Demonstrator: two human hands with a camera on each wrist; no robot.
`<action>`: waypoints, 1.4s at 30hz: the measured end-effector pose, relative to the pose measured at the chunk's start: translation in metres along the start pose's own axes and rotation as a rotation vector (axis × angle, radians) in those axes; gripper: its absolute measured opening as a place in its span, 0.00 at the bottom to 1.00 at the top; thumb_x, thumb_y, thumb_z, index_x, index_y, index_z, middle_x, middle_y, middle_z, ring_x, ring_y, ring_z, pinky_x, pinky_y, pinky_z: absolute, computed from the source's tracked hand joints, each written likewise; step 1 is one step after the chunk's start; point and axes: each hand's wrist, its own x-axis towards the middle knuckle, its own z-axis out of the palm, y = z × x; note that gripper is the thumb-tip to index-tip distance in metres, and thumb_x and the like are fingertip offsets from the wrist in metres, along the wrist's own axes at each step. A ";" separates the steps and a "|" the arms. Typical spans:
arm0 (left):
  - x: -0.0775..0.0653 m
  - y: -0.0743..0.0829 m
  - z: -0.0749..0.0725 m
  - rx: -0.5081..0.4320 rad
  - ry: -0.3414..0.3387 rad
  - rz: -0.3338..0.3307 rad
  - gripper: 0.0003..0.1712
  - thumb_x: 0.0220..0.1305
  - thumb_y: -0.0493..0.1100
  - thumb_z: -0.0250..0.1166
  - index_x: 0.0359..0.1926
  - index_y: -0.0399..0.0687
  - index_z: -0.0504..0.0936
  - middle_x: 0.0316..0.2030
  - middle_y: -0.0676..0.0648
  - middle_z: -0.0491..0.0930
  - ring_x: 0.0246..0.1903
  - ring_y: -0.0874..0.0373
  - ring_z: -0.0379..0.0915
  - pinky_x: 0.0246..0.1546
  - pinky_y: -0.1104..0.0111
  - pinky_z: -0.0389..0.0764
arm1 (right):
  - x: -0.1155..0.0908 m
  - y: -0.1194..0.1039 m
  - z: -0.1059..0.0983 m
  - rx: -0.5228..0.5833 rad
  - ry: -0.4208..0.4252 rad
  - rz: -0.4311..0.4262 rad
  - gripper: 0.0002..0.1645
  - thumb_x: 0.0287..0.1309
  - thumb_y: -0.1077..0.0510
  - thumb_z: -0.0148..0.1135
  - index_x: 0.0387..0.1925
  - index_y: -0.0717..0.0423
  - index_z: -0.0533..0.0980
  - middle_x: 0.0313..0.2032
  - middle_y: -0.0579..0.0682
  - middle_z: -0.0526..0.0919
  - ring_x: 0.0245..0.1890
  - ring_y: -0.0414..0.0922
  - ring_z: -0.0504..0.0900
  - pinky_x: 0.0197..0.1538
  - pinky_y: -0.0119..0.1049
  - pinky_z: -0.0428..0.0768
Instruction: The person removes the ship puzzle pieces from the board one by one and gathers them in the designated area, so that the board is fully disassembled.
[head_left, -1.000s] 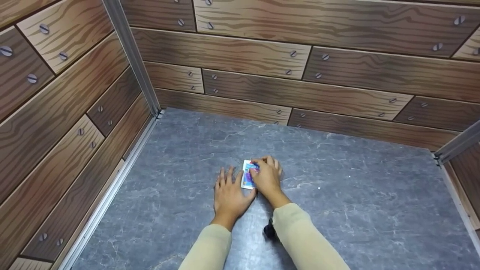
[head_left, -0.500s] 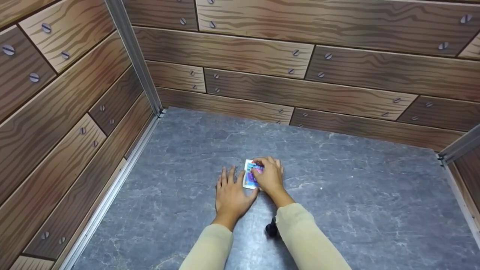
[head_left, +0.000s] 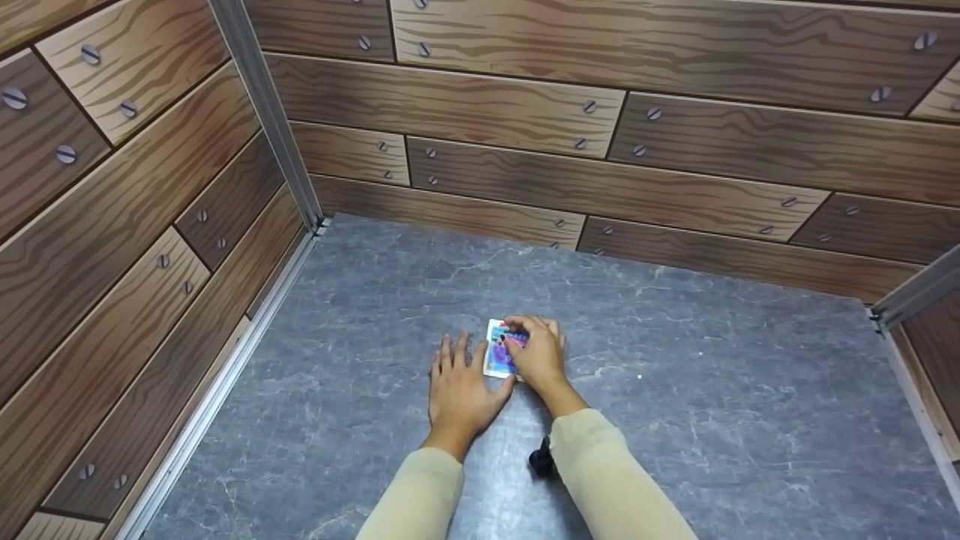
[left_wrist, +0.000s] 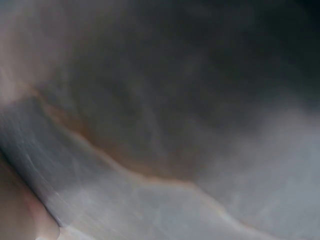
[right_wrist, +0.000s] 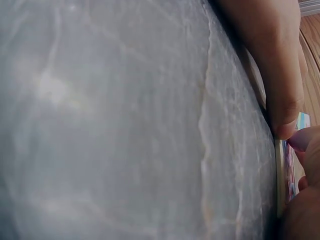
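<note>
A small colourful picture card (head_left: 499, 360), with a white border and blue, purple and pink print, lies on the grey marbled surface between the hands. My left hand (head_left: 459, 394) rests flat beside its left edge, fingers spread, index fingertip and thumb right at the border. My right hand (head_left: 541, 356) covers the card's right part, its fingers bent and its thumb on the print. In the right wrist view, the fingertips of my right hand (right_wrist: 280, 75) come together at the edge of the card (right_wrist: 290, 167). The left wrist view is blurred, with skin (left_wrist: 22, 210) at lower left.
Wood-plank-patterned walls (head_left: 487, 169) stand at the back and sides, with metal rails (head_left: 277, 120) at the corners. A black object (head_left: 540, 459) shows beside the right sleeve (head_left: 611, 469). A few white specks (head_left: 639, 376) lie on the surface at right.
My right hand has shifted slightly to the right over the card, its thumb drawn back so more of the print shows. The left hand stays in place.
</note>
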 end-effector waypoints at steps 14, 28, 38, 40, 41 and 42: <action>-0.001 0.001 -0.002 -0.009 0.008 -0.001 0.50 0.67 0.82 0.55 0.80 0.62 0.71 0.84 0.43 0.61 0.86 0.35 0.49 0.84 0.40 0.58 | 0.000 0.000 -0.005 0.027 -0.005 -0.023 0.19 0.61 0.63 0.77 0.53 0.51 0.89 0.47 0.50 0.91 0.55 0.54 0.79 0.64 0.56 0.70; 0.000 0.001 -0.003 0.004 -0.029 -0.017 0.51 0.68 0.83 0.54 0.81 0.62 0.68 0.85 0.44 0.59 0.87 0.37 0.45 0.86 0.40 0.54 | -0.006 0.013 -0.039 0.086 -0.074 -0.032 0.20 0.62 0.63 0.78 0.56 0.56 0.88 0.59 0.54 0.87 0.65 0.56 0.79 0.74 0.54 0.76; 0.000 0.000 -0.002 0.017 -0.062 -0.025 0.52 0.67 0.84 0.52 0.83 0.63 0.65 0.86 0.45 0.56 0.88 0.38 0.43 0.87 0.42 0.52 | -0.014 0.041 -0.087 0.087 -0.069 -0.035 0.21 0.61 0.64 0.78 0.56 0.56 0.88 0.60 0.57 0.87 0.68 0.60 0.79 0.78 0.59 0.71; 0.000 0.000 -0.003 0.002 -0.060 -0.021 0.52 0.67 0.84 0.52 0.83 0.63 0.65 0.86 0.45 0.56 0.88 0.38 0.43 0.87 0.42 0.52 | -0.017 0.051 -0.098 0.082 -0.069 -0.018 0.21 0.61 0.64 0.78 0.56 0.57 0.88 0.61 0.58 0.87 0.68 0.61 0.78 0.78 0.60 0.70; -0.001 0.000 -0.003 0.002 -0.063 -0.021 0.53 0.67 0.84 0.52 0.83 0.64 0.65 0.86 0.45 0.56 0.88 0.38 0.43 0.87 0.42 0.51 | -0.019 0.056 -0.104 0.075 -0.066 -0.011 0.21 0.61 0.64 0.78 0.56 0.57 0.88 0.61 0.58 0.87 0.69 0.62 0.78 0.78 0.60 0.70; -0.001 0.000 -0.003 0.001 -0.063 -0.020 0.53 0.67 0.85 0.52 0.83 0.64 0.65 0.86 0.46 0.55 0.88 0.38 0.43 0.87 0.42 0.51 | -0.021 0.061 -0.110 0.072 -0.064 -0.004 0.20 0.62 0.64 0.77 0.56 0.58 0.88 0.61 0.59 0.87 0.68 0.62 0.78 0.78 0.59 0.70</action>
